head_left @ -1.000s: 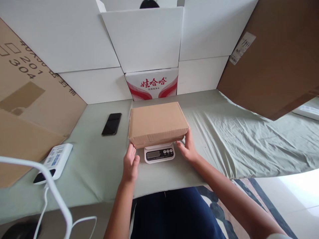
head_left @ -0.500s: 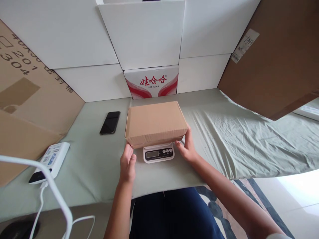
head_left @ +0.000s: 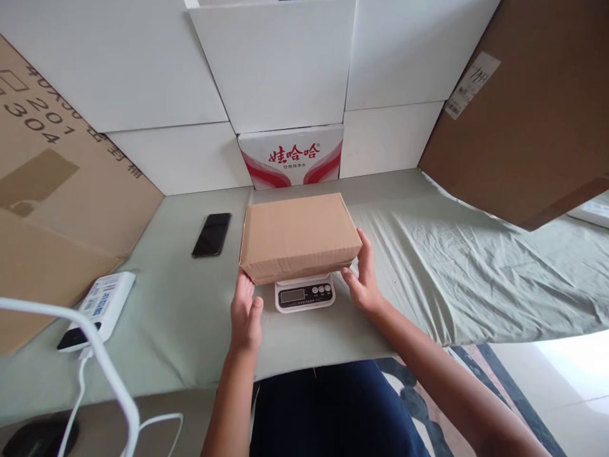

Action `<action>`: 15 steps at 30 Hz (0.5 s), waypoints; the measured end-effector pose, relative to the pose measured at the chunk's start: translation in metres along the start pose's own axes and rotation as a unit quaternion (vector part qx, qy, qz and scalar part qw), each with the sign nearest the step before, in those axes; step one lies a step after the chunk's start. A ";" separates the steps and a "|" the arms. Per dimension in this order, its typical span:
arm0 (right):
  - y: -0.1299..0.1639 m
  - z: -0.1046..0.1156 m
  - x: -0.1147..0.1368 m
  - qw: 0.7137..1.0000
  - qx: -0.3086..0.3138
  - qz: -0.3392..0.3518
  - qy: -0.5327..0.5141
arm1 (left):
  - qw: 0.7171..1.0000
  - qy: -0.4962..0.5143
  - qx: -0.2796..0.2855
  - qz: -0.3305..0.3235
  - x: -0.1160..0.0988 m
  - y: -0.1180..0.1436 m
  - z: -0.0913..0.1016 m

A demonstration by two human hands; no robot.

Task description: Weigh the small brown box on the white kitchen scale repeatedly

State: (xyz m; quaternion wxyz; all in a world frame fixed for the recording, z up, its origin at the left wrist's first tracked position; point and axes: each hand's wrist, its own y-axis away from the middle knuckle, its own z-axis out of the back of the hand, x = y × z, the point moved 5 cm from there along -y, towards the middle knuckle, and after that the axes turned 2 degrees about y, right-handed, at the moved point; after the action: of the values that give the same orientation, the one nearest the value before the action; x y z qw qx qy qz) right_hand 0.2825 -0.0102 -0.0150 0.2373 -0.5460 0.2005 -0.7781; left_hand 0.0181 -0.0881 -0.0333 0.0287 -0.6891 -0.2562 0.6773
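A closed brown cardboard box (head_left: 301,231) lies on a small white digital scale (head_left: 305,306), covering its platform; only the scale's front panel, with buttons and a blank-looking display, shows. At the box's front left corner is my left hand (head_left: 247,317), its fingertips partly hidden by the box and its thumb pointing up. My right hand (head_left: 364,279) holds the front right corner, fingers along the side and thumb near the lower front edge. Left of the box a black smartphone (head_left: 212,235) lies flat on the cloth.
Green cloth (head_left: 409,273) covers the table, wrinkled on the right. White boxes (head_left: 273,70) and a red-and-white carton (head_left: 292,157) form the back wall. Large cardboard pieces stand left (head_left: 52,190) and right (head_left: 514,127). A white device (head_left: 98,311) with a cable sits at left.
My right hand has shifted slightly, its fingers higher along the box's side and its thumb a little farther right. The box stays on the scale. The view has moved slightly.
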 end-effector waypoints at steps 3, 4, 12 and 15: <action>0.000 -0.004 0.002 1.000 0.019 -0.011 -0.014 | 0.999 0.010 0.026 0.019 0.003 0.001 -0.001; -0.001 -0.004 0.004 1.000 0.017 -0.017 -0.019 | 0.999 0.020 0.024 0.023 0.004 0.001 0.001; -0.074 -0.002 0.013 0.996 -0.022 0.035 -0.080 | 0.997 0.061 0.015 -0.037 -0.017 -0.081 -0.002; -0.106 -0.017 -0.014 0.992 -0.012 0.056 -0.110 | 0.997 0.054 0.033 -0.033 0.001 -0.129 -0.014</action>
State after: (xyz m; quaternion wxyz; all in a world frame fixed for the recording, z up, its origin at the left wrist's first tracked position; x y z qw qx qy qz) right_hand 0.2542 0.0846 0.0299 0.2942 -0.6188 0.2127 -0.6966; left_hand -0.0095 0.0286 0.0166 0.0872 -0.7145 -0.2540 0.6460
